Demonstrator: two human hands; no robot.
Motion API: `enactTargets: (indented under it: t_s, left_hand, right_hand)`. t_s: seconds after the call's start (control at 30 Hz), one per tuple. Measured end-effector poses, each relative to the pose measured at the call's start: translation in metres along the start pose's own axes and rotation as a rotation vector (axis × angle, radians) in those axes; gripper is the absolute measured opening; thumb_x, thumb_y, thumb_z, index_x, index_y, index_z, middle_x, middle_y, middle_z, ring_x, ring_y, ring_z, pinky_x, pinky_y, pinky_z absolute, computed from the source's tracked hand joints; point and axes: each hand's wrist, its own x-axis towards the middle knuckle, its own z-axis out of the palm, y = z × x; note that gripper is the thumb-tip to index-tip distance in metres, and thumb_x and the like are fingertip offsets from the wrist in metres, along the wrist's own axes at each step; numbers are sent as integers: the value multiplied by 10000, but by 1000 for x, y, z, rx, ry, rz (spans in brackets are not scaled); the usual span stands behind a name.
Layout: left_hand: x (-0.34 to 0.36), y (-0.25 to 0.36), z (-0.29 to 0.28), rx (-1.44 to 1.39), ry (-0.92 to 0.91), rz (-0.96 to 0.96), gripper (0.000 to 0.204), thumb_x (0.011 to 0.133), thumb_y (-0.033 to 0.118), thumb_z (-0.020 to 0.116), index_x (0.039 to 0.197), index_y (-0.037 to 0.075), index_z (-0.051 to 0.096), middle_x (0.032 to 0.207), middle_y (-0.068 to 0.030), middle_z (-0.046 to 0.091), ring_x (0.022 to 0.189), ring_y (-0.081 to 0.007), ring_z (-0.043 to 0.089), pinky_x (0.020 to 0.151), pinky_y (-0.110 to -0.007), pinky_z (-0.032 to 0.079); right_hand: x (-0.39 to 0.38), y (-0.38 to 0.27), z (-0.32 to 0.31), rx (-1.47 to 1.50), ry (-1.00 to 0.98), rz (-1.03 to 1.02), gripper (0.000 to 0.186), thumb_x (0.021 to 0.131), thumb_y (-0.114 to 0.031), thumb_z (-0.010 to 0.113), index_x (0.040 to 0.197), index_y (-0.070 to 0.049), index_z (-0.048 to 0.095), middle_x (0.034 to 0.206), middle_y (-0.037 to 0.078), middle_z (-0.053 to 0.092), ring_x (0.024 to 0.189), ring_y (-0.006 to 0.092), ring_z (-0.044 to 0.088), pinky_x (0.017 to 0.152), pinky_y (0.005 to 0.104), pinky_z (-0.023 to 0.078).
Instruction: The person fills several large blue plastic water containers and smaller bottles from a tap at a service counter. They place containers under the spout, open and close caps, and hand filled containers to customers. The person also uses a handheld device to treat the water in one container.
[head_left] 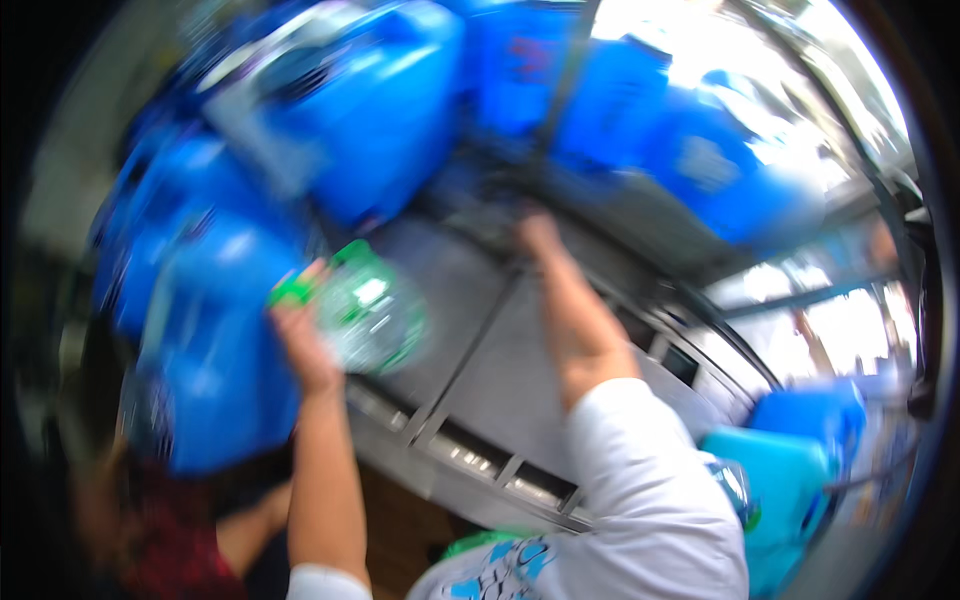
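Observation:
My left hand (305,345) is closed on a clear plastic bottle (375,310) with green parts at its top and rim. The bottle hangs over a grey metal surface (500,350), close to the blue jerrycans on the left. My right arm stretches forward across that surface. At its far side, my right hand (538,232) is smeared by motion, so its fingers and anything in them do not show clearly. It is nearest to a dark gap between the surface and the metal frame behind.
Big blue jerrycans (225,350) crowd the left, with another (380,110) at the back left. More blue containers (615,105) stand behind a metal frame (700,310). A turquoise jerrycan (770,480) is at the lower right. Someone in red clothing (180,540) is at the lower left.

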Motion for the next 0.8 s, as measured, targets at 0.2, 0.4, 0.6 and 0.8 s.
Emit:
enactTargets:
  t_s: [0.2, 0.4, 0.6, 0.8]
  left_hand:
    - [92, 124, 4, 371, -326, 47, 572, 1002, 505, 300, 1302, 36, 435, 1362, -162, 489, 1286, -283, 426, 1113, -416, 280]
    - [109, 131, -20, 414, -292, 53, 560, 985, 526, 354, 1300, 71, 435, 1279, -111, 530, 1235, -259, 456, 1089, -422, 318]
    - [105, 129, 0, 340, -246, -22, 584, 988, 536, 313, 1309, 60, 419, 1339, -155, 501, 1261, -296, 443, 1100, -459, 311]
    - [106, 119, -11, 327, -187, 68, 549, 979, 508, 408, 1281, 50, 431, 1172, -146, 582, 1127, -260, 526, 1034, -397, 360]
  right_hand:
    - [22, -78, 57, 777, 330, 377, 665, 771, -133, 599, 1407, -101, 408, 1248, 207, 582, 1162, 348, 553, 960, 405, 459]
    - [38, -98, 60, 804, 209, 414, 690, 771, -140, 610, 1422, -92, 387, 1222, 177, 609, 1135, 321, 580, 935, 403, 481]
    - [114, -74, 122, 682, 294, 421, 346, 840, -195, 575, 1166, -100, 638, 1217, 165, 612, 1132, 332, 581, 956, 427, 470]
    - [93, -74, 107, 178, 133, 70, 315, 832, -252, 592, 1102, -124, 693, 1211, 150, 616, 1155, 270, 555, 994, 359, 431]
